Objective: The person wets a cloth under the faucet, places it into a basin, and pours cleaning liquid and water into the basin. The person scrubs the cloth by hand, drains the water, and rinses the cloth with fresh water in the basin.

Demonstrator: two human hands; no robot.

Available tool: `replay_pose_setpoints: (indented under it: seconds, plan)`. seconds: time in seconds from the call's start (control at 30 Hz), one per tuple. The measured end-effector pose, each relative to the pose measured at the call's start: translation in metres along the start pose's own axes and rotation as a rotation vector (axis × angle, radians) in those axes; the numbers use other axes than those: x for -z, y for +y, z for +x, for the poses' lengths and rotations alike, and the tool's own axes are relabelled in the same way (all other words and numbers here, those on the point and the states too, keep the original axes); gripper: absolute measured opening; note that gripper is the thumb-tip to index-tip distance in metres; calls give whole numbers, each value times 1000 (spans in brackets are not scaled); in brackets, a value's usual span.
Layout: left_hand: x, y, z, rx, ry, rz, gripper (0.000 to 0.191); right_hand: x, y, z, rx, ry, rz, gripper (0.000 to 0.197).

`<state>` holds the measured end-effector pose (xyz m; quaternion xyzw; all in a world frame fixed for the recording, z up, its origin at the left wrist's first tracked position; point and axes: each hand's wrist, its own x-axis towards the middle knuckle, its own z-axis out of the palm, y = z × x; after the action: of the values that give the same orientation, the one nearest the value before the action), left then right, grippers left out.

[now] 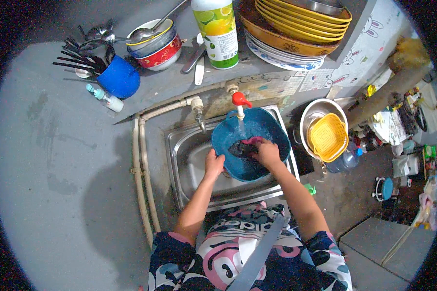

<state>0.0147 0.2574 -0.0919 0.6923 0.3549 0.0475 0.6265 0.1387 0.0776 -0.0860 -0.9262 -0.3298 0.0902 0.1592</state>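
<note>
A blue plastic basin (223,136) rests in the stainless steel sink (189,178), tilted a little. My left hand (215,164) grips its near-left rim. Inside the basin, my right hand (267,153) holds a wet dark item (240,149) with a pink part (253,140); the fingers hide some of it, and whether it is cloth cannot be told. Water runs into the basin from a white tap with a red handle (241,99). Left of it, a metal tap (200,118) hangs over the sink.
On the ledge behind stand a blue utensil holder (120,78), stacked bowls (158,54), a large bottle (218,40) and stacked plates (295,40). A metal pot (306,112) with a yellow basket (328,136) sits right of the sink. Pipes (142,174) run along the left.
</note>
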Motion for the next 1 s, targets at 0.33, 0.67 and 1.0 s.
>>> replay_pose_setpoints:
  seconds: [0.33,0.67,1.0]
  plan:
    - [-3,-17,11,-14,-2,-48,18,10,-2,4,-17,-147,428,29]
    - [1,-22,15,-11,5,-50,19,52,3,15,123,-165,911,23]
    - [11,4,-5,39,35,-94,23,71,6,24,210,166,447,29]
